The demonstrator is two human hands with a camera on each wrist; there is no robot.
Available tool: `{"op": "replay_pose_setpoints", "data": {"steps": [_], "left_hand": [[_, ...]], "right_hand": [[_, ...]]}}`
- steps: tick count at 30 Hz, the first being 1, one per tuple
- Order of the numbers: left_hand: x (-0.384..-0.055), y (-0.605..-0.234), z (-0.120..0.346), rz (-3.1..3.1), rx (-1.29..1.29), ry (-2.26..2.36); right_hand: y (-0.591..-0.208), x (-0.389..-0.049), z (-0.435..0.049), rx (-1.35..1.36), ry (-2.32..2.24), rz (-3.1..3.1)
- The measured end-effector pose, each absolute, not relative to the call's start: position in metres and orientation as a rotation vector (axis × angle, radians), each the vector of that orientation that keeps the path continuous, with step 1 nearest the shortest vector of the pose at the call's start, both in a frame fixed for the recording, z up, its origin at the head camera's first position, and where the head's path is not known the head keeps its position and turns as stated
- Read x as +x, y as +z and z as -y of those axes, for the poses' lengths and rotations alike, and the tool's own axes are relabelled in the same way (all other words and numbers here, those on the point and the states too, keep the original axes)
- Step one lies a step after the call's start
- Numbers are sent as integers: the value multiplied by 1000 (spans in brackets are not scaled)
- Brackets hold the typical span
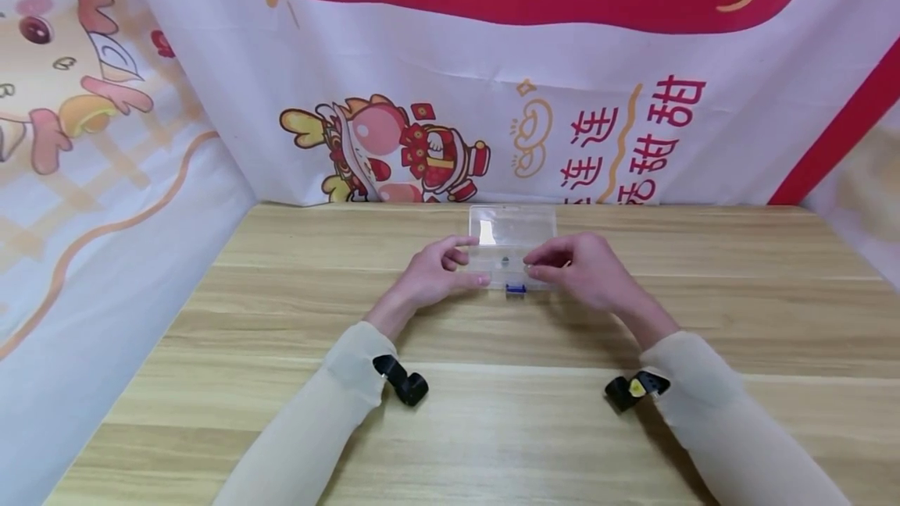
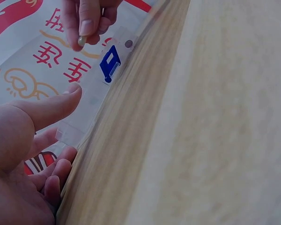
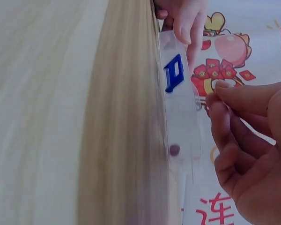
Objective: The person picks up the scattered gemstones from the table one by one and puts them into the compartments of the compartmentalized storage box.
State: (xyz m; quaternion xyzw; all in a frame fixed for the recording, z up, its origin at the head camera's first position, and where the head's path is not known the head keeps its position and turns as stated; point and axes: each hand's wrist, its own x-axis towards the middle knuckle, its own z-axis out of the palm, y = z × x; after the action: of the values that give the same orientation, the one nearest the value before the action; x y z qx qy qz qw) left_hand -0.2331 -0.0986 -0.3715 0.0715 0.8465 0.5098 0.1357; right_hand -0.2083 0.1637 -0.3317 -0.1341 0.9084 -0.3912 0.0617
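Observation:
A clear plastic box (image 1: 498,281) with a blue latch (image 1: 516,289) on its front stands on the table, its clear lid (image 1: 516,225) tipped open toward the back. My left hand (image 1: 441,272) holds the box's left end, thumb along the front and fingers around the end. Above the right part of the box, my right hand (image 1: 587,270) pinches a small pale bead-like piece (image 2: 82,41) between thumb and forefinger. Inside, a small dark round piece (image 3: 174,150) shows through the wall toward the right end. Another small greenish piece (image 1: 505,261) lies near the middle.
The wooden table (image 1: 506,428) stretches toward me and to both sides. Behind the box hangs a printed white and red cloth (image 1: 422,45), close to the table's back edge. Black wrist cameras (image 1: 401,381) are strapped over both pale sleeves.

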Motion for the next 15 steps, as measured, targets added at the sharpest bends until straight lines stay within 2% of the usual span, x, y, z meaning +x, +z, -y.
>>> {"op": "replay_pose_setpoints", "data": {"steps": [15], "left_hand": [[-233, -377, 99, -2442, 213, 1478]], "right_hand": [[-343, -220, -137, -345, -1108, -2719]]}}
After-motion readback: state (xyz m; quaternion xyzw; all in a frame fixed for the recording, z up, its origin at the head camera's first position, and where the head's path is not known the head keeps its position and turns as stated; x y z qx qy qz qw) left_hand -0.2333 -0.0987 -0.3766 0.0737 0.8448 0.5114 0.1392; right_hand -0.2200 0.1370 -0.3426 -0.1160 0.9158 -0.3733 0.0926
